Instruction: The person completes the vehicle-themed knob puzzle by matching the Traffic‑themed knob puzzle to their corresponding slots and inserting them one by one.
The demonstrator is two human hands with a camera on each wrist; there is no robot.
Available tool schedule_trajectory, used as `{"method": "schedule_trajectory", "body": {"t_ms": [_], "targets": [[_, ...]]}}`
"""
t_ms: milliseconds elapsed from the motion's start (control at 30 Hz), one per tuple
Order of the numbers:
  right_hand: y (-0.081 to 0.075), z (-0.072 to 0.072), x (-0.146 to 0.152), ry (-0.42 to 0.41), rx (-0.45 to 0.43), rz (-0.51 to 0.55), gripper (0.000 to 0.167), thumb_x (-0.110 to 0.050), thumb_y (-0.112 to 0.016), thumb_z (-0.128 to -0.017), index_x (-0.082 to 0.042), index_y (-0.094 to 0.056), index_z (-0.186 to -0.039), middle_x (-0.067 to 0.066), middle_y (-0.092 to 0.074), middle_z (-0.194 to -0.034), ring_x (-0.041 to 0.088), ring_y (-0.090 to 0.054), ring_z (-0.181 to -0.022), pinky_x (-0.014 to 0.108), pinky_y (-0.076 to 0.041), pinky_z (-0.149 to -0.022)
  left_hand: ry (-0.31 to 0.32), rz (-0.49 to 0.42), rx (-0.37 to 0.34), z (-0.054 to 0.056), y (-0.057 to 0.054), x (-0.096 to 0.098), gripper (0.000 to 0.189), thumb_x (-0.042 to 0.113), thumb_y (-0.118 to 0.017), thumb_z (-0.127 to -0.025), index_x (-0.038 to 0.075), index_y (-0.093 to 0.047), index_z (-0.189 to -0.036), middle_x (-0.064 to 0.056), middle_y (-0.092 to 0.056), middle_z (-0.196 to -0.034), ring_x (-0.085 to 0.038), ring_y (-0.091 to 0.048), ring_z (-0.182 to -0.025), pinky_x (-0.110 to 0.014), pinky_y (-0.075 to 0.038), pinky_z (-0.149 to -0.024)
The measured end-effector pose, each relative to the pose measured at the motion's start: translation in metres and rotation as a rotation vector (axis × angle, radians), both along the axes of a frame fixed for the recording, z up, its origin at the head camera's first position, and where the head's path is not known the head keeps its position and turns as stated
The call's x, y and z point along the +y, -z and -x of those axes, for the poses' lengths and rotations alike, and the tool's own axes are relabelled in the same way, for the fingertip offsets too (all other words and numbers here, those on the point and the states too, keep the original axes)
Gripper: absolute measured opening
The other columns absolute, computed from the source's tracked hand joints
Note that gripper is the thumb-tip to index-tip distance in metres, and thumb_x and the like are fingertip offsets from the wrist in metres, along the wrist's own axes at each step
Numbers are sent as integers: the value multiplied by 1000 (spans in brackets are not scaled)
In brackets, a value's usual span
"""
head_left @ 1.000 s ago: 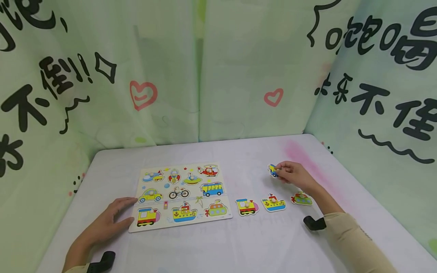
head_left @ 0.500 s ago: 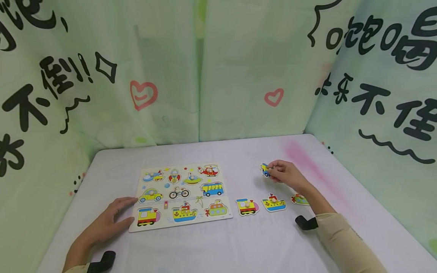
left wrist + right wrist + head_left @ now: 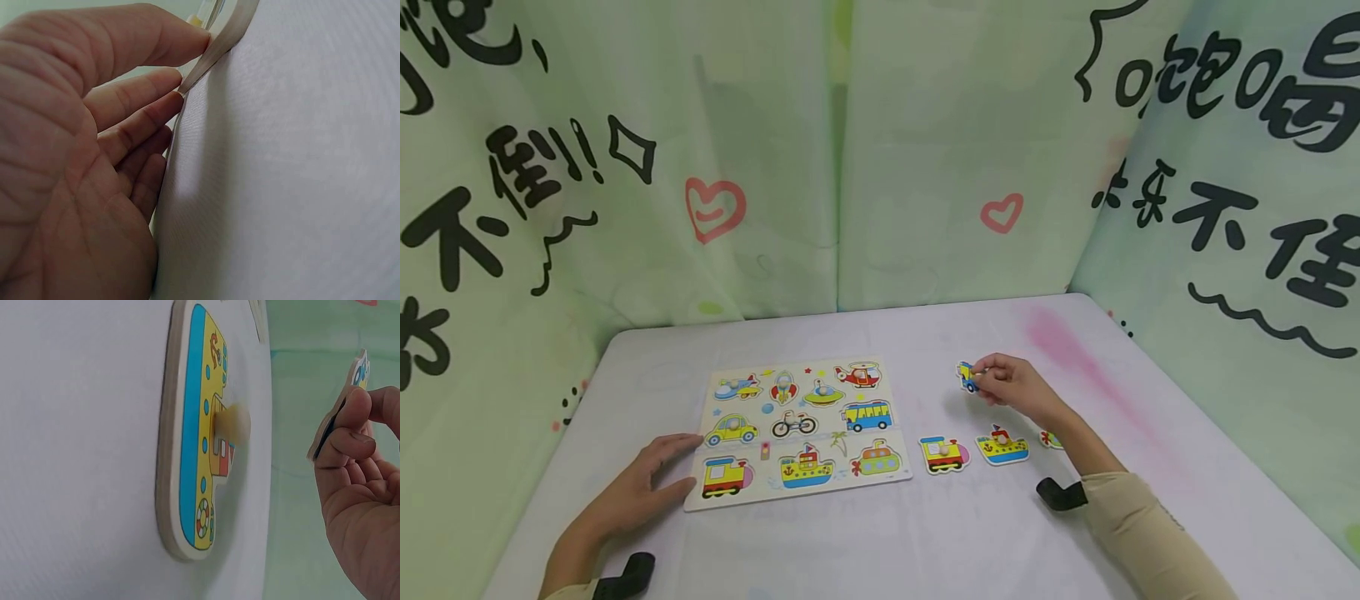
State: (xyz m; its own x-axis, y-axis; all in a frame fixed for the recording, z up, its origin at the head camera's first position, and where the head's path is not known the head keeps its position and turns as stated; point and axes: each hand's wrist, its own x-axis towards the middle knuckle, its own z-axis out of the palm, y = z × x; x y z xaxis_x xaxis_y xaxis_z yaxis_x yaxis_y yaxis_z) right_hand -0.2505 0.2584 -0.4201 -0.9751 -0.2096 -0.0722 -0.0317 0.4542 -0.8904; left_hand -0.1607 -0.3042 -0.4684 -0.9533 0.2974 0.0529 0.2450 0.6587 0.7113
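Note:
My right hand [image 3: 1017, 388] pinches a small blue-and-yellow bus puzzle piece [image 3: 966, 377] above the table, right of the board. In the right wrist view the thin wooden bus piece [image 3: 359, 372] sits tilted between thumb and fingers, mostly covered by them. My left hand [image 3: 636, 486] rests at the left edge of the wooden puzzle board [image 3: 775, 497], its thumb and fingertips against that edge. The left wrist view shows the left hand's fingers [image 3: 144, 119] fairly straight at the board's side. Vehicle pictures fill the board, including a bus [image 3: 867, 415] at its right side.
Beside the board lie a train piece [image 3: 944, 456], a ship piece [image 3: 1002, 447] with a round knob [image 3: 232, 425], and a submarine piece [image 3: 1051, 439] partly behind the right forearm. White cloth covers the table [image 3: 820, 550]; printed green curtains [image 3: 917, 167] surround its back and sides.
My right hand has moved left toward the board with the bus piece in its grip, and its forearm now covers more of the submarine piece. The left hand and board stay put.

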Motion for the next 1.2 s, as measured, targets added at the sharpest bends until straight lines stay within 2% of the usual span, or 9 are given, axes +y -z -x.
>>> {"method": "schedule_trajectory", "body": {"t_ms": [300,533,700,967,1200], "targets": [[2,-1,-16,-53,-3,27,25,-16,-64,-102,3,-59,-118,22,-67,-91,16,-59,-74,29,-57,-73,-4,-7,-1,0,0,1,57,18,-77,-91,4,-55,-142,-23,-48,-145,-50,-38,-139,-74,-30,-109],[5,0,-30,-75,0,52,26,-17,-65,-101,3,-59,-116,17,-67,-87,17,-59,-72,27,-54,-69,-6,-5,3,0,0,1,57,18,-77,-91,4,-56,-142,-24,-48,-145,-50,-38,-139,-74,-30,-109],[5,-1,-42,-83,-6,62,24,-17,-65,-102,1,-59,-117,12,-66,-84,19,-58,-74,27,-53,-69,-4,2,-3,0,0,1,58,19,-77,-91,5,-55,-142,-24,-48,-145,-50,-37,-139,-74,-30,-109],[4,-4,-56,-90,-2,99,23,-17,-63,-102,1,-59,-116,8,-65,-81,18,-57,-72,26,-51,-66,17,-3,30,0,0,0,56,18,-76,-92,4,-56,-142,-22,-49,-144,-49,-39,-138,-72,-31,-109],[5,-5,-68,-68,-16,160,23,-19,-63,-103,-1,-59,-117,8,-66,-84,16,-58,-72,25,-53,-69,9,-13,14,0,-1,0,56,18,-76,-92,4,-56,-142,-24,-48,-145,-50,-37,-138,-74,-29,-109]]}}
